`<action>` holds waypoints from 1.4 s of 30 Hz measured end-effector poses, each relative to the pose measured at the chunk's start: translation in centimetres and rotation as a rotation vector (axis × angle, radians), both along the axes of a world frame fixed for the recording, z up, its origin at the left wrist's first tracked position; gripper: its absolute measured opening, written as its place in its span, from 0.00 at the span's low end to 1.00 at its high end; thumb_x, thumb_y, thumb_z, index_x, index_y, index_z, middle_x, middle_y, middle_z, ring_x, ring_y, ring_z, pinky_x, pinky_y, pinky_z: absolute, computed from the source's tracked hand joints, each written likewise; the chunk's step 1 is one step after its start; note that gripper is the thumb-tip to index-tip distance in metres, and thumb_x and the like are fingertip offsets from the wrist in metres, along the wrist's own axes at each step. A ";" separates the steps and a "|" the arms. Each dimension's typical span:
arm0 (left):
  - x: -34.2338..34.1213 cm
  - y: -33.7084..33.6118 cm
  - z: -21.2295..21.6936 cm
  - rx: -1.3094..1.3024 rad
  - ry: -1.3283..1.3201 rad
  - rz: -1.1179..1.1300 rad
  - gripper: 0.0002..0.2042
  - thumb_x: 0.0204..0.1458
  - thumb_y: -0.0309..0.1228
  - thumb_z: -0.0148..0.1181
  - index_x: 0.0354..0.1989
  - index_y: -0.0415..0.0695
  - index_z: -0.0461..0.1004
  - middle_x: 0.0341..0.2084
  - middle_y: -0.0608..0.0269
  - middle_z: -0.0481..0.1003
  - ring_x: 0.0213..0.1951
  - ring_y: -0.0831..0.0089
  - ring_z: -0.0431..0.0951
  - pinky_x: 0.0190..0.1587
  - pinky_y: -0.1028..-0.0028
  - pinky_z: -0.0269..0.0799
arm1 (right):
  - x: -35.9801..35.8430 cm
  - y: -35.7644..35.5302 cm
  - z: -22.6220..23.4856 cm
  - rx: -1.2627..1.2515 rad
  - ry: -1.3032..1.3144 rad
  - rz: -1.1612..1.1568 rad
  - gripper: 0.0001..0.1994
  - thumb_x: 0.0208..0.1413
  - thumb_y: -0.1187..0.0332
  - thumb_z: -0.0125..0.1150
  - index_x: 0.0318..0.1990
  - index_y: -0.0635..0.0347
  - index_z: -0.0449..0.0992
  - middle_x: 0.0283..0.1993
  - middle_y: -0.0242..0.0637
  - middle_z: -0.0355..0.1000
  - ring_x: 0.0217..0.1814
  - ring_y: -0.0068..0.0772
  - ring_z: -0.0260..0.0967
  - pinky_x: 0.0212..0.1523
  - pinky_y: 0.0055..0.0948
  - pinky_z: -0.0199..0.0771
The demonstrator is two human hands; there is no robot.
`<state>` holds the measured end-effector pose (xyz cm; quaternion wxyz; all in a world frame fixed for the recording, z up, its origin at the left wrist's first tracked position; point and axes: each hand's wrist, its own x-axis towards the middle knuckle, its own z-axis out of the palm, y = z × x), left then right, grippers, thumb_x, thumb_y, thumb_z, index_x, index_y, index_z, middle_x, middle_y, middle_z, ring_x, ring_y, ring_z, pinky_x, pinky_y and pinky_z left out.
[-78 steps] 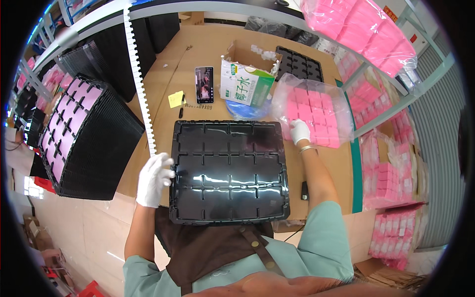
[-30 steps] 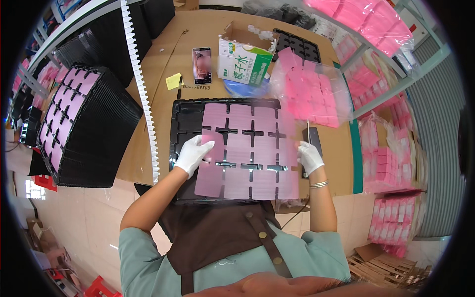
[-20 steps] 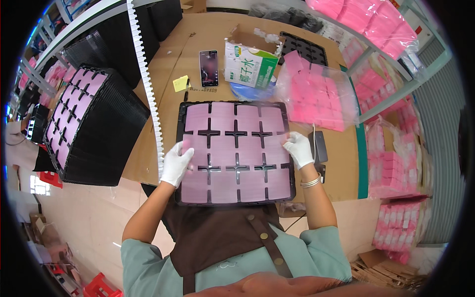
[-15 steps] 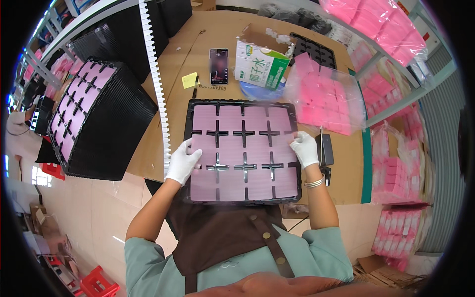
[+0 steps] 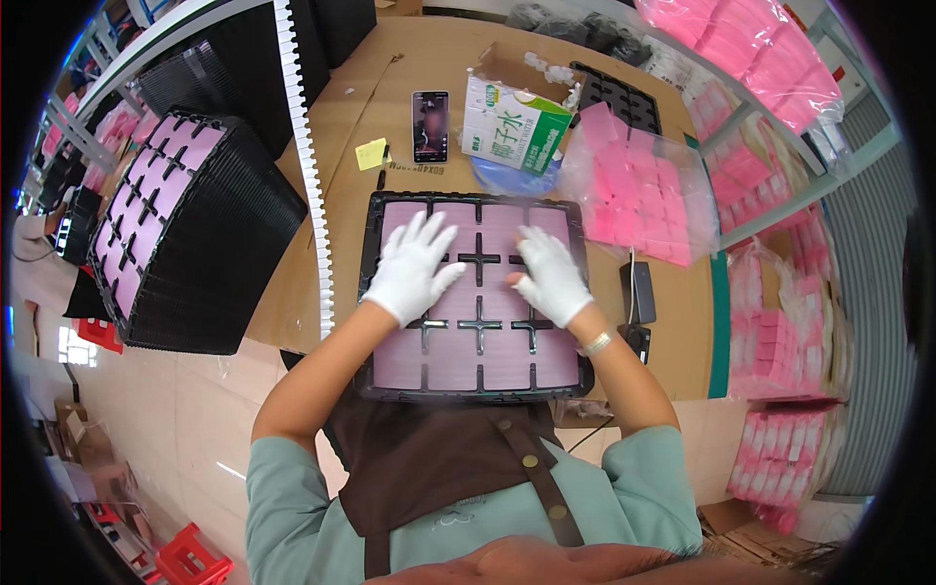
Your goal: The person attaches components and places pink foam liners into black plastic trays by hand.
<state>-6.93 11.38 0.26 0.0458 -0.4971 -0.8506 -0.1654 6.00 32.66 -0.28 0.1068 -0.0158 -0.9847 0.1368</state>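
A black plastic tray lies in front of me on the cardboard-covered table. Pale pink foam pieces fill its compartments, with black cross-shaped dividers standing between them. My left hand, in a white glove, lies over the upper left part of the foam, fingers spread and palm down. Over the upper right part is my right hand, also gloved, its thumb held apart and its fingers slightly smeared by motion. Neither hand holds anything. Whether both palms press on the foam, I cannot tell.
A tall stack of black trays leans at the left, beside a white toothed strip. Behind the tray are a phone, a yellow note pad and an open carton. Bagged pink foam and a black adapter lie right.
Both hands have left the tray's side edges and moved inward and away from me, over the foam. Their fingers have opened out. The tray has stayed nearly in place.
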 end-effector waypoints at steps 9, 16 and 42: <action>-4.0 -2.8 -2.0 -0.297 0.100 -0.056 0.34 0.54 0.54 0.44 0.61 0.38 0.57 0.62 0.50 0.55 0.65 0.60 0.53 0.65 0.63 0.45 | 0.1 3.1 -1.4 0.247 -0.224 -0.170 0.40 0.51 0.42 0.50 0.57 0.76 0.60 0.61 0.60 0.56 0.66 0.52 0.51 0.67 0.42 0.44; -3.6 -3.2 -1.7 -0.307 0.108 0.003 0.23 0.54 0.41 0.50 0.53 0.37 0.63 0.54 0.49 0.64 0.56 0.58 0.64 0.59 0.65 0.56 | 2.2 3.2 0.8 0.224 -0.282 -0.092 0.41 0.51 0.41 0.50 0.57 0.76 0.59 0.61 0.60 0.57 0.65 0.55 0.51 0.66 0.40 0.48; 9.1 -13.8 0.1 0.122 -0.167 0.137 0.07 0.46 0.29 0.59 0.34 0.43 0.75 0.31 0.56 0.76 0.31 0.58 0.75 0.40 0.64 0.71 | 16.4 -3.9 0.9 -0.087 0.134 -0.259 0.24 0.47 0.55 0.64 0.45 0.66 0.73 0.36 0.50 0.72 0.40 0.53 0.70 0.41 0.39 0.70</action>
